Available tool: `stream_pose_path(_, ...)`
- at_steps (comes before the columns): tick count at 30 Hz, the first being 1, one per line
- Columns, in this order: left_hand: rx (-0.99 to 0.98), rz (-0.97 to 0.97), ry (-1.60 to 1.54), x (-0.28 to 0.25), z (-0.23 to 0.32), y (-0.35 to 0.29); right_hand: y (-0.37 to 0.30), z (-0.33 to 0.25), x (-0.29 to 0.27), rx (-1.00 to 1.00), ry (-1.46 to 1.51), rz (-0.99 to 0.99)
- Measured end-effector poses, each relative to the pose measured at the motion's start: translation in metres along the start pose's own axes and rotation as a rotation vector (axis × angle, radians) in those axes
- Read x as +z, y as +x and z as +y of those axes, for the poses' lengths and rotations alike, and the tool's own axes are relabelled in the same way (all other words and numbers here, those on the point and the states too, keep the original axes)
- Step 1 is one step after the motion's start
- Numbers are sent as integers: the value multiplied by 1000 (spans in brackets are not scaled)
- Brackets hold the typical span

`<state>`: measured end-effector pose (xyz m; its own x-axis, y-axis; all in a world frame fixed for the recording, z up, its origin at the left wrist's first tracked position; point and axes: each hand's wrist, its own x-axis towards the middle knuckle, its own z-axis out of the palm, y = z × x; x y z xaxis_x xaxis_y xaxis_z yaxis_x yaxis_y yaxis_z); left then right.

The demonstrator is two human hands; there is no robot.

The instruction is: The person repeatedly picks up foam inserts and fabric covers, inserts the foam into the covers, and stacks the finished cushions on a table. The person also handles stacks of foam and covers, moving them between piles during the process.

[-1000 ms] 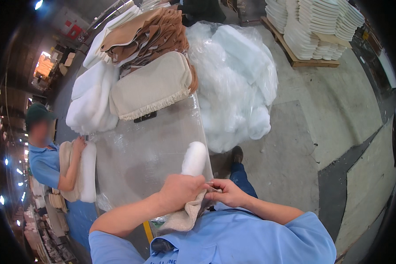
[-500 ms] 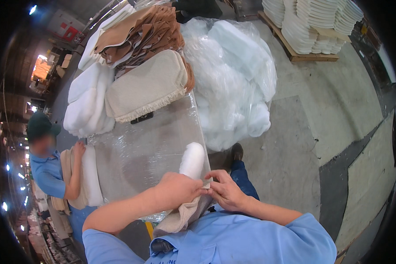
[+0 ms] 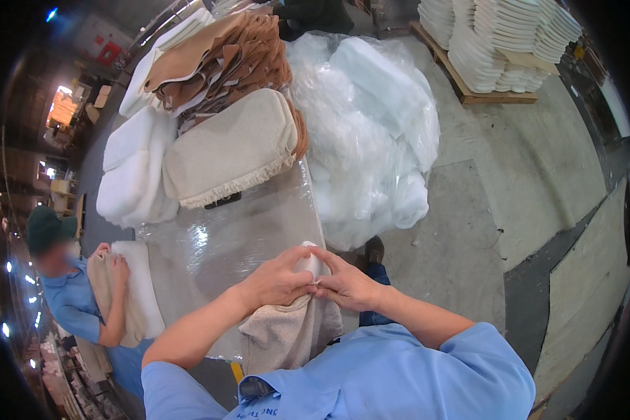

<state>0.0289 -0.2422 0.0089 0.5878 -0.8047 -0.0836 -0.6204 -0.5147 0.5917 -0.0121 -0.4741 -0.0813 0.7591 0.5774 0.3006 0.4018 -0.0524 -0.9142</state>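
Observation:
My left hand (image 3: pixel 276 280) and my right hand (image 3: pixel 344 283) meet at the near edge of a plastic-covered table (image 3: pixel 224 238). Both grip a white foam pad (image 3: pixel 311 262) whose rounded top shows between the fingers. A beige fabric cover (image 3: pixel 287 334) hangs from the pad below my hands, down toward my chest. Most of the pad is hidden by my fingers and the cover.
A covered beige cushion (image 3: pixel 231 150) lies at the table's far end, with tan covers (image 3: pixel 224 59) and white foam pads (image 3: pixel 129 168) behind. Clear plastic bags of foam (image 3: pixel 371 119) are heaped right. Stacked white pads sit on a pallet (image 3: pixel 504 35). A co-worker (image 3: pixel 84 301) holds a cushion at left.
The foam pad has sunk lower into the beige cover, and both my hands have closed in over its top. The co-worker at left has shifted slightly.

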Motion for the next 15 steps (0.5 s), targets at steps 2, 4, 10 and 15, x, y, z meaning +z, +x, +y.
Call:
stream_pose_path(2, -118, 0, -68, 6, -8, -2, 3, 1, -5, 87, 19, -18)
stream_pose_path(4, -143, 100, -75, 11, -13, 4, 6, 6, -5, 179, 65, 41)
stream_pose_path(10, -383, 212, -333, 36, -36, 18, 19, 30, -5, 312, 125, 142)
stream_pose_path(15, -556, 127, -614, 52, -63, 17, 24, 51, -3, 433, 463, 166)
